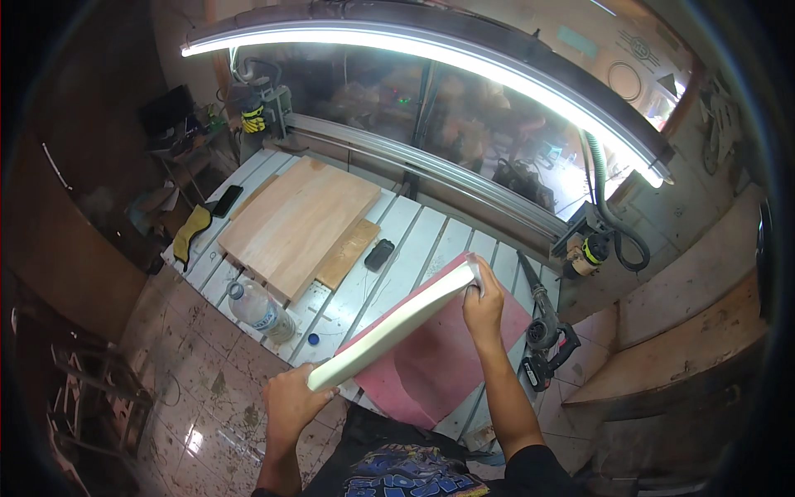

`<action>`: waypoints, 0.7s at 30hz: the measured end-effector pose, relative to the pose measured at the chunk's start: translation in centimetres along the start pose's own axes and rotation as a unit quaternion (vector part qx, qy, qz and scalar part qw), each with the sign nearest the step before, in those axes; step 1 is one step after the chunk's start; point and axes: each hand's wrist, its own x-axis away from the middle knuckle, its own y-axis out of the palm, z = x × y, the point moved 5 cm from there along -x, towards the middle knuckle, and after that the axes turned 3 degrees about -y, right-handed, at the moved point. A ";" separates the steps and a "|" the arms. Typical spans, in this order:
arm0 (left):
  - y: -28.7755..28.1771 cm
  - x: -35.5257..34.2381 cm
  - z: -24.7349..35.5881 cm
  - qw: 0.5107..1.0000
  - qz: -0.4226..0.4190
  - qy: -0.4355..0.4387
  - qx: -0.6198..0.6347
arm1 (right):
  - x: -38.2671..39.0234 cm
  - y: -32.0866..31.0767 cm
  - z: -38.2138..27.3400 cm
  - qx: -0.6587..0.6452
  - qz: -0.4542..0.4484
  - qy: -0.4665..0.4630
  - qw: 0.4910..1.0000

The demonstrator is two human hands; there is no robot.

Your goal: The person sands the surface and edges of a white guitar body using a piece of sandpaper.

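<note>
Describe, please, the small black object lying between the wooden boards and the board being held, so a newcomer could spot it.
Start at the slatted white worktable. Right of the stacked wooden boards lies a small black rectangular device, flat on the slats, alone and darker than everything around it.

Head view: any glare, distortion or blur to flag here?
Head view: the light bar is blown out and bows with fisheye bend; corners vignette to black; floor glints; both hands and the board stay sharp.
</note>
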 end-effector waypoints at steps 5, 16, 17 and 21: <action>0.0 -0.9 -0.4 1.000 -0.001 0.014 -0.025 | 4.4 1.4 11.4 -0.080 -0.198 0.407 0.888; -0.4 1.0 -0.3 0.992 0.095 -0.006 0.087 | -3.3 3.7 8.3 -0.128 -0.117 0.097 0.980; -0.6 1.1 0.1 0.991 0.091 -0.012 0.094 | -3.5 4.9 8.4 -0.130 -0.143 0.050 0.980; 1.3 0.5 2.0 0.987 0.143 0.076 -0.021 | -2.9 5.8 8.4 -0.171 -0.146 0.045 0.973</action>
